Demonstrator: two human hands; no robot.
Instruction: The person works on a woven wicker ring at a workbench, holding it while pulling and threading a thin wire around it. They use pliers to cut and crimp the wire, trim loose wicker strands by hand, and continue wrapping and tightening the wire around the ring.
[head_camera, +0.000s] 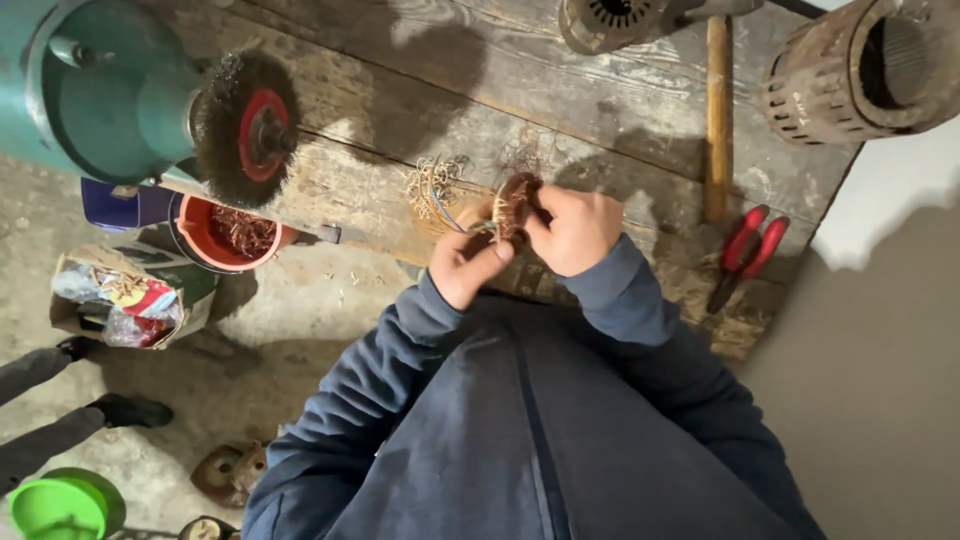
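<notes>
Head view, looking down over a worn wooden table (600, 95).

1. Copper motor winding (513, 205): small round coil of reddish-brown wire, held above the near part of the table, between the two hands. A loose tangle of pale wire ends (433, 185) trailed from it to the left, with a thin blue lead running back toward the coil.
2. Left hand (466, 264): fingers clenched around the lower left side of the winding and its leads, thumb on top.
3. Right hand (577, 230): fingers closed on the winding's right edge, fingertips pressed against the coil. Both arms wore dark blue sleeves.
4. Red-handled pliers (748, 253): lay on the table to the right of the hands, apart from them.
5. Wooden-handled hammer (717, 115): lay upright in the frame, just above the pliers; head partly out of view.
6. Rusty motor stator housing (860, 68): on its side at the table's far right corner. A second, smaller housing (615, 20) lay at the top edge.
7. Teal bench grinder (95, 85) with a wire brush wheel (245, 128), red hub: upper left.
8. Red bucket (225, 235) of scrap copper wire: on the floor under the wheel, beside a cardboard box (130, 298) of rubbish.
9. Green bucket (62, 505): lower left corner.
10. Another person's dark shoes (128, 410): at the left edge.
</notes>
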